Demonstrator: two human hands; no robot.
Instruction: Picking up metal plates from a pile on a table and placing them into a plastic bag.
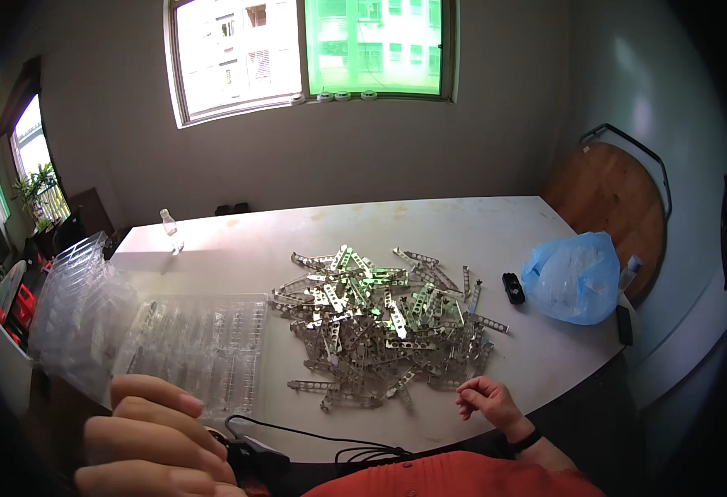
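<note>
Very close and large at the lower left is my left hand (160, 439), its fingers loosely bent and slightly apart. Nothing shows in it, though its thumb and palm are hidden. My right hand (489, 402) hovers by the table's near edge, just beside the lower right of a heap of metal strips (388, 323). Its fingers are curled in toward the thumb, with nothing visible between them. The strips are thin, silvery and punched with holes, and they lie tangled. Left of the heap lies a clear plastic tray (265, 331) with rows of slots.
Stacked clear trays (77, 306) lean at the table's left edge. A small glass bottle (170, 228) stands far left. At right are a black object (513, 288) and a blue plastic bag (574, 282). A black cable (313, 435) runs along the white table's (454, 219) near edge.
</note>
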